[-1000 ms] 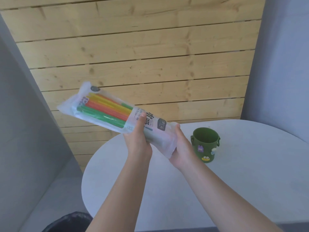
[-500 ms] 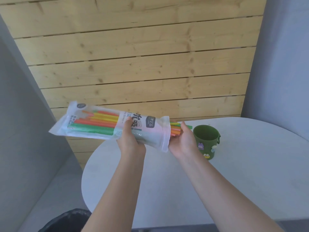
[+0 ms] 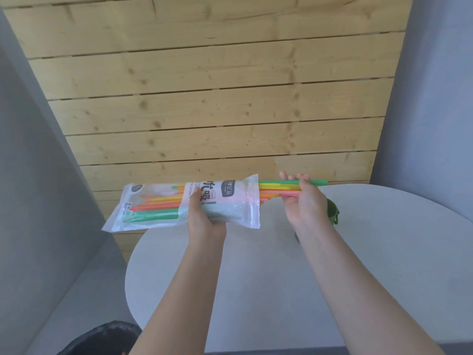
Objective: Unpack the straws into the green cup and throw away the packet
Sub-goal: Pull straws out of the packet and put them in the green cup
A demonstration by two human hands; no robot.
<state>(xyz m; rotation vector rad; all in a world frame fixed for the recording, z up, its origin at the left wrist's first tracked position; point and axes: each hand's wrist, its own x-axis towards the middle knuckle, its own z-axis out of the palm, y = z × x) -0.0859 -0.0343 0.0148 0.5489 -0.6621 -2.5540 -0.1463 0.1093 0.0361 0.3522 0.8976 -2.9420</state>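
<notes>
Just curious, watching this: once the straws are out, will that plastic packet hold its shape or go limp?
Probably limp: the packet is thin clear film, already crinkled where the left hand grips it. It looks very light, so it may drift when dropped. The straws sliding out toward the right hand seem to be what keeps it straight.

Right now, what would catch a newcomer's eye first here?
The bright straws sliding out of the clear packet, held mid-air above the white table. The left hand grips the packet; the right hand holds the straws, half hiding the green cup.
</notes>
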